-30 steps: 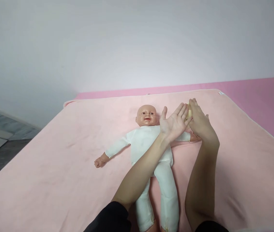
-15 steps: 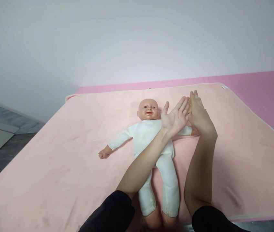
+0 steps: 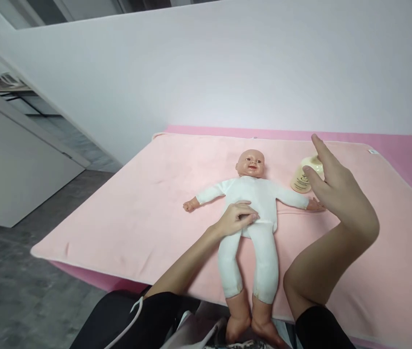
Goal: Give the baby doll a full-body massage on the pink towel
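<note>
A baby doll in white cloth lies on its back with arms spread and bare plastic feet toward me. My left hand rests on the doll's lower belly and hip, fingers loosely bent, gripping nothing. Raised at the right, my right hand is open, with thumb and fingers apart. It appears above the doll's outstretched arm and partly covers a pale yellow lotion bottle, whose far end is hidden. Whether that hand touches the bottle is unclear.
A pink blanket covers a bed, with a darker pink surface beyond its edge. A white wall rises behind. Grey floor and a white cabinet are at the left. A white cord hangs by my left sleeve.
My hands have come apart. The left has moved down onto the doll's belly, while the right stays raised near the bottle. The view has turned left.
</note>
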Tool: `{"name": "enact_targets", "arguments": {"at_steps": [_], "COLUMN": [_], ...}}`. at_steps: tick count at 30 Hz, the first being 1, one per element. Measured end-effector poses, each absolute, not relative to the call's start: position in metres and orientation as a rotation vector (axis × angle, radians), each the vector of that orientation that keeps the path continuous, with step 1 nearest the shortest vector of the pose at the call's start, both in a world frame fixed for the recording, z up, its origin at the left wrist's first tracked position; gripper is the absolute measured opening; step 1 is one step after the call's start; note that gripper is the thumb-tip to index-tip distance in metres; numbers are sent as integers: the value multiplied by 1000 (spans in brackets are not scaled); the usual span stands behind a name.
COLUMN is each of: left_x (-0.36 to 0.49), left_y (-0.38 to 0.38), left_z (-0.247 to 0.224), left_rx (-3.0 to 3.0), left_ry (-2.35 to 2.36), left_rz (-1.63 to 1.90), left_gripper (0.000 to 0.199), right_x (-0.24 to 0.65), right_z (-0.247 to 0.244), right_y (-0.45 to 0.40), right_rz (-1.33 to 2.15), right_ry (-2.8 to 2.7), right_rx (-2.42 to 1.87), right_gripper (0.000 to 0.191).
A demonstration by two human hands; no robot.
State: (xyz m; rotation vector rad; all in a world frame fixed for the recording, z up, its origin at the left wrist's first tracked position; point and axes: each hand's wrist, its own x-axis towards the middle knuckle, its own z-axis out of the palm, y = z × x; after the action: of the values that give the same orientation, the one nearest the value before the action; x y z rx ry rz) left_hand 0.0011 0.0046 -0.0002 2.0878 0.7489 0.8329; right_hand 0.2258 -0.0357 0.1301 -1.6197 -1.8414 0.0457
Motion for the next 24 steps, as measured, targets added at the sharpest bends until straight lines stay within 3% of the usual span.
{"name": "enact_targets", "arguments": {"at_steps": [6, 10, 17, 24], "left_x": [-8, -1, 4, -3], "left_y": [-5, -4, -3, 6], "left_z": [0, -1, -19, -34], "left_rx": [2514, 2709, 2576, 2128], "left_ry": [637, 703, 1093, 1348], "left_rz": [553, 381, 474, 770], "left_gripper": [38, 43, 52, 53], "right_x": [194, 162, 131, 129], "right_z": [133, 98, -8, -25], "right_y": [-33, 2, -2, -30], "right_rz": [340, 757, 513, 144], "right_ry": [-1940, -2041, -1618, -1606], "right_rx": [-1414, -1129, -1156, -1133], "right_gripper": [49, 37, 41, 27]}}
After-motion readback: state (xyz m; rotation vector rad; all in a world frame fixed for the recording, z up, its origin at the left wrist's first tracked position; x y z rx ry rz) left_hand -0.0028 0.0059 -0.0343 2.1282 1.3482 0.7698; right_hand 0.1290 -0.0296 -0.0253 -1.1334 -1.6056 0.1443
